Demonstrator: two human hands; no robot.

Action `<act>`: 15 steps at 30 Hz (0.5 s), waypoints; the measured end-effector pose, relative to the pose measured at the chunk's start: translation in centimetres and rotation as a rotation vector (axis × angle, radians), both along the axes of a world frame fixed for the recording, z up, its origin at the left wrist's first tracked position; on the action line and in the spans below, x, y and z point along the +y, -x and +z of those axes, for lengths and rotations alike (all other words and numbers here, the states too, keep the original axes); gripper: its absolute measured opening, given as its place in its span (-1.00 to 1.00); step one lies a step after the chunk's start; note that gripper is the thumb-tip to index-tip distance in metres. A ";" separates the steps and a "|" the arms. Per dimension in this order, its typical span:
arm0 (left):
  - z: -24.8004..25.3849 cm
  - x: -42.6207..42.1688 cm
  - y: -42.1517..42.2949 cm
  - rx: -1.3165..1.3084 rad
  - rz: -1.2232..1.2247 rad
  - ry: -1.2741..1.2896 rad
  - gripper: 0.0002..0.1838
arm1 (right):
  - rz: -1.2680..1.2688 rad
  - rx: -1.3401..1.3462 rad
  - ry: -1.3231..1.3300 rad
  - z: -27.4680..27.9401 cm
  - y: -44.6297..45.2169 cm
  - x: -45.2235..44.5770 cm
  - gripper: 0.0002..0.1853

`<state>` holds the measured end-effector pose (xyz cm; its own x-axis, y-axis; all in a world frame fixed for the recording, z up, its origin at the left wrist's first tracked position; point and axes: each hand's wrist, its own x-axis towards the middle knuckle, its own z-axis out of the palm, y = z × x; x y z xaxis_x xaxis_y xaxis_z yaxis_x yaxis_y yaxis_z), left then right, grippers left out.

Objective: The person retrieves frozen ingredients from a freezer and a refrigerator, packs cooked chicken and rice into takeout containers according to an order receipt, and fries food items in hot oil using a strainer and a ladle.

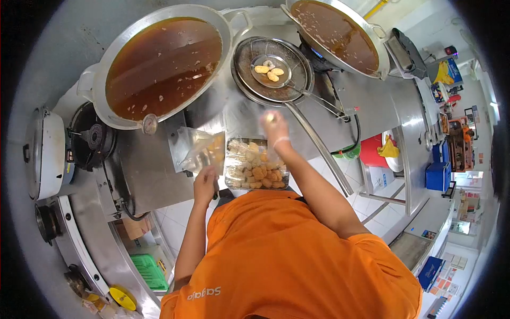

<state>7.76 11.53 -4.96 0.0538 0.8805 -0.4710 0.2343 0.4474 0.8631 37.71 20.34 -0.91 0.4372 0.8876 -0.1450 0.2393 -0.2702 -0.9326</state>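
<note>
My left hand grips the lower edge of a clear plastic bag, which shows some yellowish pieces inside. Over the steel counter, my right hand is smeared by motion. It seems to wear a thin clear glove, and its fingers close round a small pale-yellow piece of food. Between my hands and close to my body sits a metal tray of breaded food pieces and pale sticks or skewered pieces. Beyond my right hand, a small wire strainer with several yellow pieces rests in a larger long-handled strainer.
A wide pan of brown oil stands at left, with a dial thermometer on its rim. Another oil pan sits over a blue flame at upper right. The large strainer's handle juts past the counter edge.
</note>
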 end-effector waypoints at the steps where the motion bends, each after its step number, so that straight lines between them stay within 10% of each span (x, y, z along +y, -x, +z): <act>1: 0.5 0.0 0.0 -0.001 -0.006 0.020 -0.69 | -0.140 0.267 -0.061 0.4 -0.5 1.9 -0.72; 4: 1.2 -0.2 -0.1 -0.007 -0.006 0.023 -0.70 | -0.270 0.828 -0.191 5.1 -1.9 5.5 -0.64; 9: 0.6 -0.6 0.3 -0.003 -0.018 -0.018 -0.71 | -0.324 0.709 -0.251 6.9 -2.5 4.7 -0.73; 11: 0.3 -0.9 0.4 -0.005 -0.004 -0.042 -0.71 | -0.049 0.230 0.166 5.6 -3.1 1.5 -0.77; 13: 0.1 -1.1 0.4 -0.018 0.009 -0.014 -0.72 | 0.450 -1.005 0.368 1.5 -2.6 -1.3 -0.71; 15: 0.2 -1.0 0.1 -0.026 0.009 0.001 -0.72 | 0.526 -0.805 0.846 3.2 -1.9 -2.9 -0.71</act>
